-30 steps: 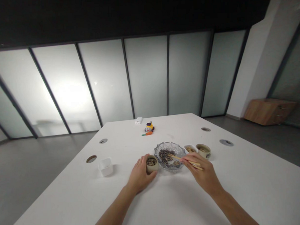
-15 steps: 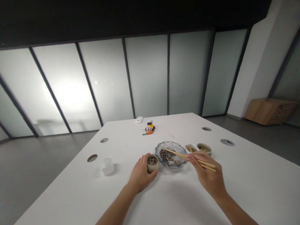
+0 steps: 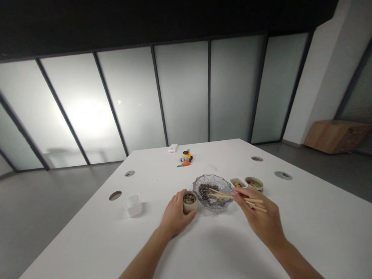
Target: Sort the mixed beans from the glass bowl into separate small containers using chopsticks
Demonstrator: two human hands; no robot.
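My left hand is wrapped round a small round cup on the table, filled with striped seeds that look like sunflower seeds. In my right hand is a pair of wooden chopsticks, their tips slightly apart and down in a clear glass bowl. Dark round beads or beans lie in the left of that bowl, with a few pale bits toward its front. Just behind my right hand sit a white dish of light brown pieces and another small round cup, partly hidden by the fingers.
A translucent plastic tub stands at the left on the white table. Farther back are a yellow toy vehicle, an orange toy carrot and a white box-shaped device. Round holes pierce the tabletop on both sides.
The chopstick tips have dropped from the bowl's upper left toward its middle and spread apart. My left hand stays on the cup.
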